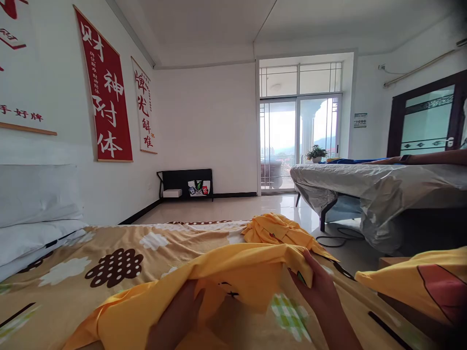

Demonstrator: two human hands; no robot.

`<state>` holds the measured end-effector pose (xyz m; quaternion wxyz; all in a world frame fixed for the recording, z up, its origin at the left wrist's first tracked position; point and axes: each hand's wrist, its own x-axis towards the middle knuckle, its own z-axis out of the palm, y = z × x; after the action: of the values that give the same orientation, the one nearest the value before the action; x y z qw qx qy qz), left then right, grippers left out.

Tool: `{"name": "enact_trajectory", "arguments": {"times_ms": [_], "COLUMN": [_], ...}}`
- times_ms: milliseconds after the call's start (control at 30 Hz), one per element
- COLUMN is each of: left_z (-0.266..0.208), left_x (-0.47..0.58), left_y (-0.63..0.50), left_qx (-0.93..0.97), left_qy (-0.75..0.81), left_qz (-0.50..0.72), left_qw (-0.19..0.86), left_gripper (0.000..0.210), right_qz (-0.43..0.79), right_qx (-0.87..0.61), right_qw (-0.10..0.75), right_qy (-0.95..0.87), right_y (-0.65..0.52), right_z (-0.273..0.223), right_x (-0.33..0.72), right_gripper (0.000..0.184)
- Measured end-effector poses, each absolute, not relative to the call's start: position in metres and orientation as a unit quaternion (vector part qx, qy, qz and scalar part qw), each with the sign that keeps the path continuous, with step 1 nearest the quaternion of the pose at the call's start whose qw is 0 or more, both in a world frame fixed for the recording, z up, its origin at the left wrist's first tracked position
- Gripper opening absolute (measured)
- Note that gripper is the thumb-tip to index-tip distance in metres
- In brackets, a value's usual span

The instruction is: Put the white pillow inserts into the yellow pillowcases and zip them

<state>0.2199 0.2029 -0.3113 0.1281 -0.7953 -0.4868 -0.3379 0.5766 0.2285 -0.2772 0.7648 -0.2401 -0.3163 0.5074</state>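
Both of my hands are at a yellow cloth (248, 255), which arches over the bed in front of me; its exact kind is unclear. My right hand (319, 284) is closed on its right-hand corner, thumb and fingers pinching the fabric. My left hand (178, 311) reaches in under the raised edge, closed against the fabric, with its fingertips partly covered by the folds. Small dark marks show on the cloth's inner side. Beyond it lies a crumpled yellow bundle (280, 228) on the patterned bedsheet (160, 262).
White pillows (40, 199) are stacked at the left. More yellow fabric with a red patch (419, 279) lies at the right. A plastic-covered table (346, 177) stands beyond, with another person's arm (430, 158) over it. A low black stand (175, 182) is by the wall.
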Motion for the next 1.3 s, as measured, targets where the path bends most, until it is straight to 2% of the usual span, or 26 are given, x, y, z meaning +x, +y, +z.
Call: {"name": "enact_trajectory", "arguments": {"times_ms": [100,233,267,333,433,533,700,767,933,1167,1300], "left_z": [-0.288,-0.264,-0.26,-0.256,-0.256,-0.262,-0.287,-0.296,-0.308,-0.339,-0.333], "left_x": [0.201,0.178,0.173,0.163,0.149,0.134,0.114,0.112,0.116,0.104,0.103], "left_y": [0.202,0.195,0.194,0.194,0.199,0.208,0.22,0.223,0.227,0.236,0.238], "left_qx": [-0.751,-0.726,-0.722,-0.705,-0.656,-0.592,-0.55,-0.545,-0.514,-0.474,-0.476], "left_qy": [-0.552,-0.583,-0.586,-0.6,-0.654,-0.724,-0.788,-0.792,-0.825,-0.868,-0.851], "left_qz": [-0.342,-0.356,-0.362,-0.369,-0.339,-0.281,-0.176,-0.157,-0.127,-0.112,-0.166], "left_qw": [0.119,0.076,0.071,0.081,0.16,0.214,0.214,0.226,0.197,0.103,0.148], "left_gripper": [0.035,0.038,0.039,0.04,0.04,0.046,0.068,0.071,0.064,0.061,0.044], "right_qz": [0.461,0.354,0.355,0.387,0.479,0.523,0.536,0.539,0.539,0.524,0.531], "right_qx": [-0.266,-0.317,-0.311,-0.289,-0.234,-0.18,-0.14,-0.129,-0.122,-0.118,-0.128], "right_qw": [0.783,0.821,0.826,0.825,0.801,0.796,0.802,0.804,0.807,0.812,0.812], "right_qy": [-0.322,-0.317,-0.307,-0.292,-0.274,-0.246,-0.223,-0.217,-0.207,-0.228,-0.203], "right_y": [0.228,0.226,0.226,0.229,0.234,0.238,0.234,0.232,0.231,0.238,0.245], "right_z": [-0.279,-0.279,-0.279,-0.278,-0.276,-0.273,-0.266,-0.264,-0.261,-0.267,-0.27], "right_x": [0.576,0.573,0.572,0.57,0.57,0.57,0.568,0.566,0.567,0.58,0.586], "right_gripper": [0.025,0.05,0.051,0.039,0.023,0.018,0.018,0.017,0.022,0.014,0.01]}}
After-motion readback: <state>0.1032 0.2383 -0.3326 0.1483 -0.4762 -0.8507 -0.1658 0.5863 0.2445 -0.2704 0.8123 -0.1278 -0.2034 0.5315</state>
